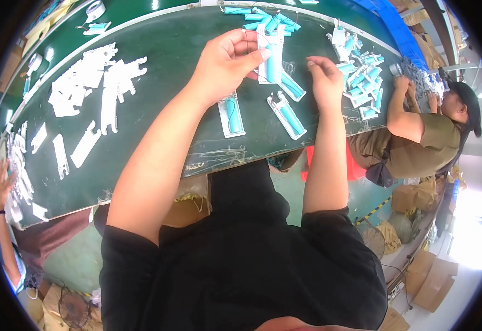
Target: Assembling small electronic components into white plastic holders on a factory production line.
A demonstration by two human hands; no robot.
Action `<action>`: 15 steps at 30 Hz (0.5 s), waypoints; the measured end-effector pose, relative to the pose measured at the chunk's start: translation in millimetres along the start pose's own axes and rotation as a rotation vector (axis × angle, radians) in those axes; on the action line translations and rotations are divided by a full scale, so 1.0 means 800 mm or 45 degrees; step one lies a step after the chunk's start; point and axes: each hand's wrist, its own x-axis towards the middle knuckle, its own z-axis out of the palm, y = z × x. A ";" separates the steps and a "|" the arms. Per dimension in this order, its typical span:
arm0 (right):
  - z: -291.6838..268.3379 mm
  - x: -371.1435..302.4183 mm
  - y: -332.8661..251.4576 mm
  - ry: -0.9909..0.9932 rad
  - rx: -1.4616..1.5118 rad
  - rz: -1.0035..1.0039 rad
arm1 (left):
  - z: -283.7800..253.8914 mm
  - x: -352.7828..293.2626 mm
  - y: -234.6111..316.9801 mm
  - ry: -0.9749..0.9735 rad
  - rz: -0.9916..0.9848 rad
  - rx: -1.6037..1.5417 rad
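My left hand (227,63) is closed on a white plastic housing (262,41), pinching its edge between thumb and fingers. A blue cylindrical battery cell (274,63) with thin dark wires sits in that housing. To the right, my right hand (326,83) hovers apart from it, thumb and index fingertips close together; whatever lies between them is too small to make out. On the table below are three more white housings with blue cells: one under my left wrist (232,117), a tilted one (288,115) and another behind it (292,87).
Loose blue cells (271,21) lie at the far side of the green table (163,83). White housings (81,83) are heaped at left, filled ones (365,83) at right. A co-worker (428,132) sits at right; another person's hand (2,185) reaches in at far left.
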 end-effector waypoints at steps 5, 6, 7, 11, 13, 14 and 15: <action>0.008 -0.008 -0.013 -0.142 -0.224 -0.125 | -0.001 -0.001 0.004 0.001 0.034 -0.020; 0.008 -0.010 -0.014 -0.241 -0.212 -0.105 | -0.002 -0.001 0.005 -0.001 0.042 -0.035; 0.009 -0.011 -0.015 -0.285 -0.225 -0.078 | -0.003 -0.001 0.006 -0.003 0.049 -0.051; 0.006 -0.012 -0.017 -0.386 -0.152 -0.036 | -0.002 -0.002 0.009 -0.002 0.064 -0.084; 0.005 -0.010 -0.010 -0.455 -0.062 -0.076 | -0.001 -0.001 0.010 -0.006 0.067 -0.084; 0.005 -0.011 -0.011 -0.455 -0.062 -0.077 | -0.002 -0.001 0.010 -0.006 0.068 -0.084; 0.006 -0.011 -0.011 -0.462 -0.059 -0.090 | -0.002 -0.002 0.010 0.000 0.063 -0.081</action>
